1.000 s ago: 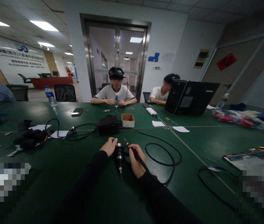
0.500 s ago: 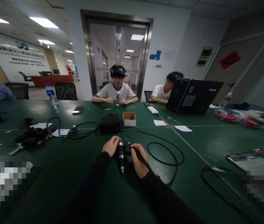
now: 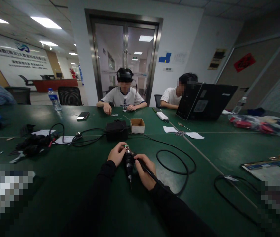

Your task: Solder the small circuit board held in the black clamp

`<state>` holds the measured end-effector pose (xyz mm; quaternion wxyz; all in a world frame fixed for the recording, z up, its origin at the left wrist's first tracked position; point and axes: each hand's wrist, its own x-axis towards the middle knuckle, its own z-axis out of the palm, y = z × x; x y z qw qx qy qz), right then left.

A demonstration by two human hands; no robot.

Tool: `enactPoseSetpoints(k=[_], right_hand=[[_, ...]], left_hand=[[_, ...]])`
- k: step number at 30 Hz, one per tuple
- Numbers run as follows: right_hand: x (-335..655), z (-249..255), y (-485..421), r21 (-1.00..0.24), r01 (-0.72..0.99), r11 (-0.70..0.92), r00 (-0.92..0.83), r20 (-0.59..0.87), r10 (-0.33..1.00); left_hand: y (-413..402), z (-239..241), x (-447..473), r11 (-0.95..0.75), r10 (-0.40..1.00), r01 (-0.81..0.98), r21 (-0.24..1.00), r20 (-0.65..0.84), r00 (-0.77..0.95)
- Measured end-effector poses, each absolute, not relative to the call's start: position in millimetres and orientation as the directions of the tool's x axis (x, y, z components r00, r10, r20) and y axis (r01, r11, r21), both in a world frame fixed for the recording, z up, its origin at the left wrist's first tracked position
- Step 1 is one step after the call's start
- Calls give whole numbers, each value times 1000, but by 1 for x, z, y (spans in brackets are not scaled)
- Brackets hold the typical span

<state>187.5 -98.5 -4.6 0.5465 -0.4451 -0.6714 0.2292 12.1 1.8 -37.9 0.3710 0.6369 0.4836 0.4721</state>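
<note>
My left hand (image 3: 116, 154) is closed at the far end of a black and silver pen-shaped tool (image 3: 129, 164), whose thin metal tip points toward me. Thumb and fingertips pinch a small green circuit board (image 3: 126, 146) at that end; whether the tool itself is gripped is unclear. Held like a pen in my right hand (image 3: 146, 169) is a soldering iron (image 3: 142, 163) with a black cord. Its tip meets or nearly meets the end of the tool beside the green board; contact is too small to make out.
Beyond my hands stand a black power box (image 3: 116, 130) and a small open cardboard box (image 3: 137, 126). A black cable (image 3: 190, 161) loops at right. Black parts (image 3: 31, 144) and papers lie left. Across the green table (image 3: 80, 204) sit two people, one behind a laptop (image 3: 206, 102).
My right hand has moved slightly left, bringing the soldering iron's tip to the tool's far end. The green board shows more clearly at my left fingertips. The person opposite moved a hand.
</note>
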Motion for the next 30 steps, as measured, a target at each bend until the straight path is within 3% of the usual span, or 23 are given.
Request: enactPoseSetpoints(k=[30], right_hand=[[187,-5,-97,-787,385,482,22,530,848]], left_hand=[[4,-40,13,-289,957,223,931,280,72]])
